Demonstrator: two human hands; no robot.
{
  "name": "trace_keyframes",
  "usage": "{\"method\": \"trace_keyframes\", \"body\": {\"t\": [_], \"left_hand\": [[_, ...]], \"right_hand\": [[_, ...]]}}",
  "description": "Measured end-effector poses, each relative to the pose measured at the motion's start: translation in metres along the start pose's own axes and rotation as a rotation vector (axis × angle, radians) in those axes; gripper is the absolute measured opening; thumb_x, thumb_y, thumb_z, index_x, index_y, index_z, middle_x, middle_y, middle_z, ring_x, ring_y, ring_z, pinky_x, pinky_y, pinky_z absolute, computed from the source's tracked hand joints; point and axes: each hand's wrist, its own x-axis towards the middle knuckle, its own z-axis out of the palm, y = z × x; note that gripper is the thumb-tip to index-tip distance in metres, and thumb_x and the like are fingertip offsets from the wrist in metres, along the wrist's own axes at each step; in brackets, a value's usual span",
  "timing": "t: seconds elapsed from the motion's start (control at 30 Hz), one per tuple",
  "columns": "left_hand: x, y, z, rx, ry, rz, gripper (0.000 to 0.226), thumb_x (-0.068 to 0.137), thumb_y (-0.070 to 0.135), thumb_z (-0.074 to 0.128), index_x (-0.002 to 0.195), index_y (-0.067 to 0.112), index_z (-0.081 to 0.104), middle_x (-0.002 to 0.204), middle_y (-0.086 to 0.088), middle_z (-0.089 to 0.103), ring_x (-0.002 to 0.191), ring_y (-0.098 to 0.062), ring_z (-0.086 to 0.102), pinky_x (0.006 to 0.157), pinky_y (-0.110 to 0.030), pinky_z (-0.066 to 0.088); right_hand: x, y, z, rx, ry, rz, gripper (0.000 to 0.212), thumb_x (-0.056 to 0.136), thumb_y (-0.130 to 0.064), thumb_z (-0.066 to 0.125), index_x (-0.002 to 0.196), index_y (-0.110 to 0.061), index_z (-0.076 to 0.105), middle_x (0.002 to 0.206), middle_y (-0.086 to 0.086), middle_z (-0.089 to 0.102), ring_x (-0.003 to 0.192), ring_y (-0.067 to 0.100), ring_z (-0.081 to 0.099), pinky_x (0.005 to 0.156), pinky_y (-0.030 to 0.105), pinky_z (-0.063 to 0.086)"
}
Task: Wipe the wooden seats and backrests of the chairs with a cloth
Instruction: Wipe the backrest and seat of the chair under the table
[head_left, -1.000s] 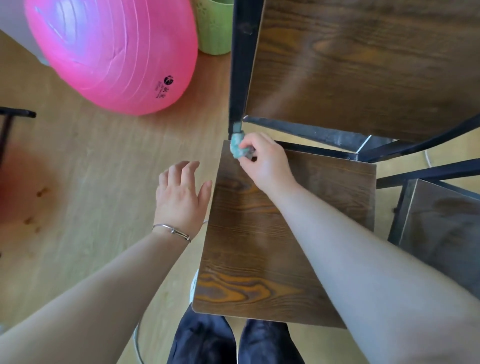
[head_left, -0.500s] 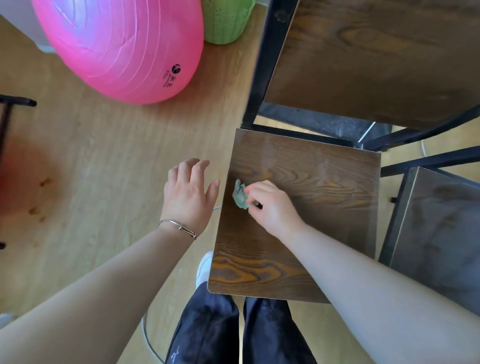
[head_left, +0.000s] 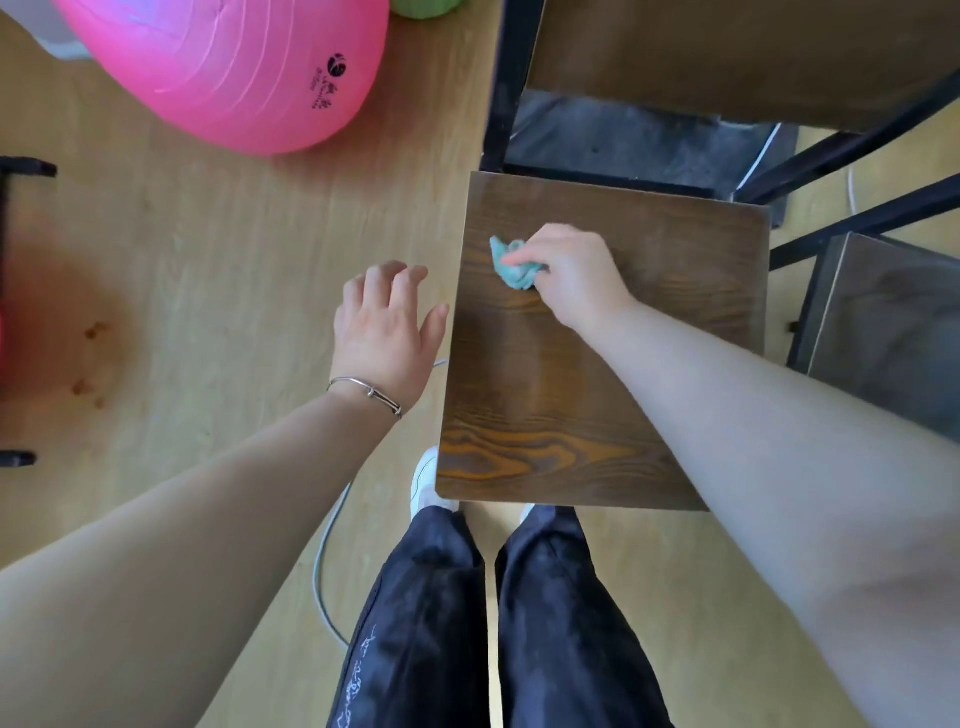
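Cloth (head_left: 511, 265), bunched, is being pinched by the right hand (head_left: 576, 275) against the far-left part of the wooden seat (head_left: 597, 405), the left hand (head_left: 387, 332) being held spread beside it, and flatter, overlapping passes toward the near edge are being recommended.

Pink exercise ball (head_left: 228, 67) on wooden floor (head_left: 208, 249)

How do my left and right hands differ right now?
The right hand grips a crumpled teal cloth; the left hand holds nothing, its fingers spread. The right hand is over the wooden seat; the left hand is beside the seat's left edge, off the wood. The left wrist wears a thin bracelet; the right wrist is bare. Both reach forward with palms down.
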Motion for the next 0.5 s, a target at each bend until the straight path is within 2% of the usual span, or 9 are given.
{"method": "trace_keyframes", "body": {"t": [0.1,0.2,0.33,0.37,0.43,0.47,0.5], "left_hand": [[-0.016,-0.005,0.000,0.011,0.000,0.001,0.044,0.096,0.042,0.045,0.132,0.017,0.049,0.134,-0.008,0.047,0.118,-0.034,0.040,0.099,-0.045,0.036],[-0.037,-0.008,0.002,0.024,-0.002,-0.007,0.045,0.095,0.043,0.045,0.132,0.017,0.050,0.133,-0.008,0.048,0.117,-0.034,0.041,0.098,-0.045,0.037],[-0.065,-0.005,0.010,0.030,-0.032,0.004,0.055,0.091,0.051,0.033,0.129,0.016,0.051,0.130,-0.008,0.050,0.113,-0.036,0.043,0.093,-0.048,0.042],[-0.072,-0.003,0.011,0.032,-0.032,0.008,0.055,0.090,0.051,0.032,0.128,0.016,0.052,0.129,-0.008,0.050,0.112,-0.036,0.044,0.093,-0.048,0.042],[-0.084,0.002,0.014,0.028,-0.037,-0.015,0.053,0.092,0.050,0.035,0.129,0.016,0.051,0.131,-0.008,0.050,0.113,-0.036,0.044,0.094,-0.047,0.040],[-0.090,0.005,0.015,0.022,-0.031,-0.034,0.051,0.093,0.048,0.037,0.130,0.016,0.051,0.131,-0.008,0.049,0.113,-0.036,0.043,0.095,-0.047,0.039],[-0.095,0.008,0.016,0.014,-0.022,-0.049,0.050,0.093,0.047,0.039,0.131,0.016,0.051,0.132,-0.009,0.049,0.113,-0.036,0.043,0.096,-0.046,0.038]], "right_hand": [[-0.040,-0.012,0.031,0.011,-0.012,-0.102,0.036,0.082,0.009,0.062,0.105,-0.015,0.075,0.094,0.009,0.066,0.088,0.027,0.059,0.083,0.039,0.051],[-0.082,-0.025,0.057,-0.009,-0.050,-0.155,0.036,0.083,0.005,0.063,0.108,-0.018,0.075,0.086,0.005,0.062,0.081,0.023,0.054,0.071,0.037,0.052],[-0.147,-0.038,0.076,0.007,-0.075,-0.257,0.032,0.084,0.002,0.062,0.107,-0.017,0.074,0.083,0.002,0.059,0.079,0.022,0.049,0.062,0.031,0.047],[-0.161,-0.041,0.079,0.015,-0.130,-0.253,0.032,0.085,0.000,0.061,0.107,-0.018,0.074,0.085,0.001,0.058,0.081,0.020,0.048,0.064,0.031,0.047],[-0.177,-0.045,0.082,-0.003,-0.265,-0.189,0.032,0.090,-0.006,0.056,0.112,-0.022,0.072,0.096,-0.002,0.056,0.088,0.013,0.041,0.076,0.033,0.046],[-0.181,-0.045,0.079,0.024,-0.280,-0.145,0.031,0.091,-0.010,0.054,0.113,-0.024,0.071,0.100,-0.002,0.056,0.090,0.009,0.039,0.081,0.033,0.045],[-0.180,-0.043,0.071,0.077,-0.213,-0.092,0.030,0.090,-0.013,0.053,0.111,-0.024,0.072,0.100,-0.002,0.058,0.090,0.009,0.041,0.084,0.030,0.045]]}}
